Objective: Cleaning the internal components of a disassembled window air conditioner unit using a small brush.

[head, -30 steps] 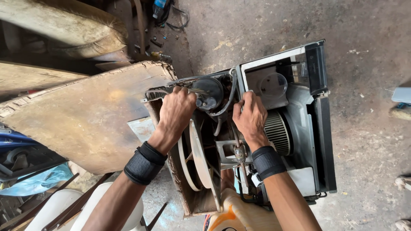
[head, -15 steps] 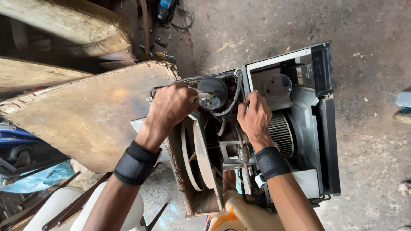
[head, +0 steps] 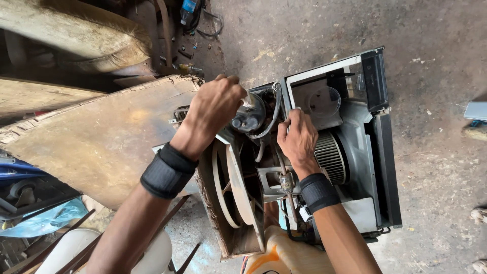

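Head view: an opened air conditioner [head: 355, 127] sits on the concrete floor [head: 431, 61], its case off. The left hand [head: 213, 109] is clenched over the top of the dark compressor [head: 249, 115] at the unit's upper left; what its fingers grip is hidden. The right hand [head: 299, 139] rests on the partition just right of the compressor, fingers curled on the edge, beside the blower wheel [head: 331, 157]. Below the hands stands the pale fan [head: 238, 187]. Both wrists wear black bands. A worn board [head: 101, 142] lies left of the unit.
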